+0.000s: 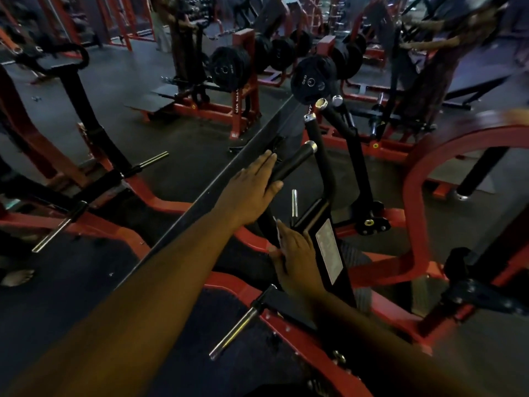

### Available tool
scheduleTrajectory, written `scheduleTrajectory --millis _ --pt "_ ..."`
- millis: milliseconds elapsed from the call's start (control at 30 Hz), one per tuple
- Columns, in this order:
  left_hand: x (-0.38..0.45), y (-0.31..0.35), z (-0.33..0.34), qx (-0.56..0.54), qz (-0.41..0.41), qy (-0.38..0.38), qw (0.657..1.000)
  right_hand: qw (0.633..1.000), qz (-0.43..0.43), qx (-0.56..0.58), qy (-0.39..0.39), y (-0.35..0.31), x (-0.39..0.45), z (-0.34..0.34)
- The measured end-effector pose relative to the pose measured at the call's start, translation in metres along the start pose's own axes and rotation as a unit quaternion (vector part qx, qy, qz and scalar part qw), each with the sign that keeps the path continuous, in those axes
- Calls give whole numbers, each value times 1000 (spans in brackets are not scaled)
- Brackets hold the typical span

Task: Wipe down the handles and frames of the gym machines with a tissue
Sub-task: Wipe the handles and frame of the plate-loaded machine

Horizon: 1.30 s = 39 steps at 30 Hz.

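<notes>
My left hand reaches forward with straight fingers and lies against a black handle with a chrome end cap, my thumb just below the bar. Lower down, my right hand lies flat on the black frame of the same machine. It presses a white tissue, of which only a sliver shows beside my index finger. A grey label sits on the frame right of that hand. More black handles with chrome caps rise behind.
Red machine frames curve around me on the right and below. Chrome pegs stick out near my right forearm. A dark diagonal ledge runs under my left arm. Racks of black weight plates stand behind. A bare foot shows at far left.
</notes>
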<state>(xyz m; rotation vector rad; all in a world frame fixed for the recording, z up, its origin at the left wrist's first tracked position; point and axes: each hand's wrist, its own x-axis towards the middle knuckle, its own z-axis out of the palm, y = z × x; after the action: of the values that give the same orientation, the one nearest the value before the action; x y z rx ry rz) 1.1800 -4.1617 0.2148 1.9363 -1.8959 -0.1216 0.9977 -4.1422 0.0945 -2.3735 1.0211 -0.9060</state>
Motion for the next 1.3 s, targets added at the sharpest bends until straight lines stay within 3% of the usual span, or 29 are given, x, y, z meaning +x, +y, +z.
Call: scheduleTrajectory --millis 100,200,400,500,633,700,800,900,1000,1100,1200,1300 --pt "10 10 9 22 -6 -20 1000 992 52 -47 -108 -3 33 -1" --pt "6 8 17 -10 -10 21 1000 985 57 -61 -154 3 56 -3" --pt "1 7 23 6 -5 67 998 998 42 -46 -6 7 -31 24" --pt "1 9 25 1 -8 70 998 993 52 -98 -37 12 -1 19" --pt "1 12 25 -2 -11 76 997 978 38 -134 -153 15 59 0" --pt "1 12 24 -4 -14 74 997 985 25 -110 -129 21 49 3" --pt "0 11 23 -9 -16 76 997 999 21 -17 -31 16 -4 17" --pt "-2 14 21 -12 -17 77 997 998 35 -55 -3 11 -19 24" --pt "-1 15 22 -17 -20 71 997 988 9 -137 -65 19 30 11" --pt "1 12 25 -20 -21 67 997 978 -21 -133 -162 26 62 -4" --pt "0 10 24 -26 -17 73 997 986 -49 -102 -121 35 41 1" --pt "-1 10 23 -29 -15 84 996 997 -40 6 -69 40 2 7"
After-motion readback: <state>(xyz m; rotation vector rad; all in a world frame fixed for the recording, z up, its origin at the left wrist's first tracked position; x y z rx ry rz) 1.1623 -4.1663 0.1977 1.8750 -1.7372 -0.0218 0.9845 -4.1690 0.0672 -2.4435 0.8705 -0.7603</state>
